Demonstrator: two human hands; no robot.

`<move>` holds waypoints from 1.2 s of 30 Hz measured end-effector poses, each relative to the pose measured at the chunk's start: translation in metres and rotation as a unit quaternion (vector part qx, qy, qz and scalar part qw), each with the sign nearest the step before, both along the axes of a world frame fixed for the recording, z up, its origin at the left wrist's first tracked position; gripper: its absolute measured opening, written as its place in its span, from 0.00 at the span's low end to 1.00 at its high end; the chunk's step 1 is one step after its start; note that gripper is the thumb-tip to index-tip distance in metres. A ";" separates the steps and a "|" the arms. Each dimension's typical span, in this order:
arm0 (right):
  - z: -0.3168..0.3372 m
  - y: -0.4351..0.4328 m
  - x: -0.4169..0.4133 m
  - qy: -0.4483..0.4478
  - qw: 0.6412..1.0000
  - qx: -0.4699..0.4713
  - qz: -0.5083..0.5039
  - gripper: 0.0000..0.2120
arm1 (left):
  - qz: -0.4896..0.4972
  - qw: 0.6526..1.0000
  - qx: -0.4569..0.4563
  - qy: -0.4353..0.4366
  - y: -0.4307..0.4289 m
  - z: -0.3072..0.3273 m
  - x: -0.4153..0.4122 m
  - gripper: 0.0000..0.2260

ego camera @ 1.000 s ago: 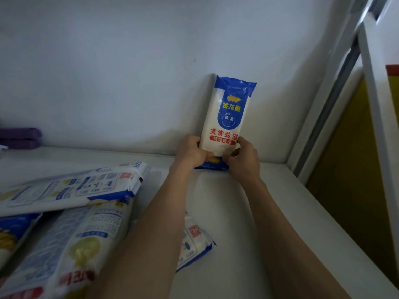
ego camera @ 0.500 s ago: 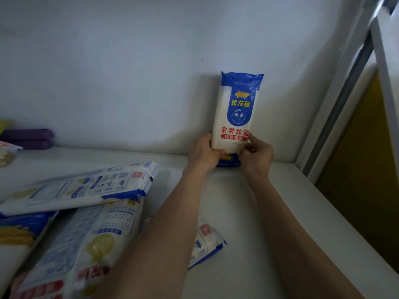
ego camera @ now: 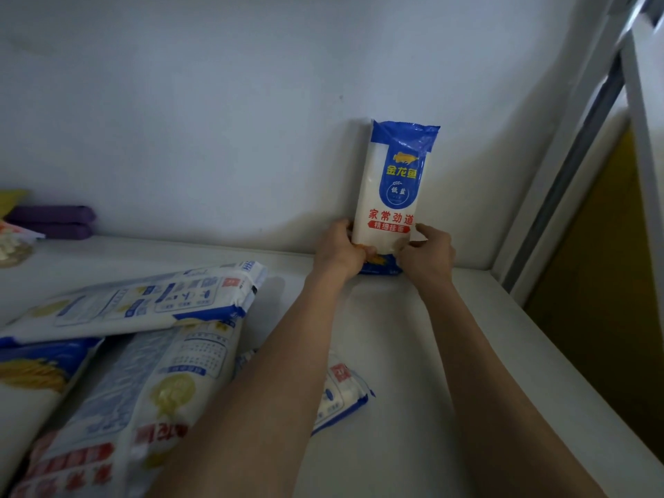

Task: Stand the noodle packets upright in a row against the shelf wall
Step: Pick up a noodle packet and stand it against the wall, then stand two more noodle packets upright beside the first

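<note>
One white and blue noodle packet [ego camera: 395, 185] stands upright against the white shelf wall [ego camera: 215, 120], near the right corner. My left hand [ego camera: 339, 249] grips its lower left side and my right hand [ego camera: 427, 255] grips its lower right side, both close to the base. Several more noodle packets lie flat on the shelf at the left: one on top [ego camera: 143, 300], one under it [ego camera: 161, 389], one at the far left [ego camera: 32, 375]. Another flat packet [ego camera: 339, 397] pokes out from under my left forearm.
The white shelf surface [ego camera: 413, 354] runs to a front edge at the right. A white and grey upright frame [ego camera: 575, 145] closes the right corner. Purple folded items [ego camera: 54, 221] and a small packet [ego camera: 14, 242] sit at the far left by the wall.
The upright packet stays against the wall in both hands. It and my hands sit a little further right in view than a second ago.
</note>
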State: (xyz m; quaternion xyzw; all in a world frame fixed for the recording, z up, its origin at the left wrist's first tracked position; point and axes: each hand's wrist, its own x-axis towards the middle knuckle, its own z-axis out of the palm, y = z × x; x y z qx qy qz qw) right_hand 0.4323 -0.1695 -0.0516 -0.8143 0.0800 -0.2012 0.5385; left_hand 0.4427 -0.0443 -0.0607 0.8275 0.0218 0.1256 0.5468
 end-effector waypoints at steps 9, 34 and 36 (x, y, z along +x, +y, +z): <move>0.040 0.014 -0.038 0.008 0.999 -0.047 0.008 0.20 | 0.032 0.998 -0.060 0.002 0.001 0.048 -0.070 0.22; 0.047 0.148 -0.114 0.154 0.956 -0.078 0.236 0.21 | 0.284 0.928 0.070 0.232 0.258 0.028 -0.223 0.26; 0.045 0.152 -0.113 0.180 0.952 -0.061 0.241 0.20 | 0.292 0.931 0.040 0.215 0.258 0.029 -0.221 0.24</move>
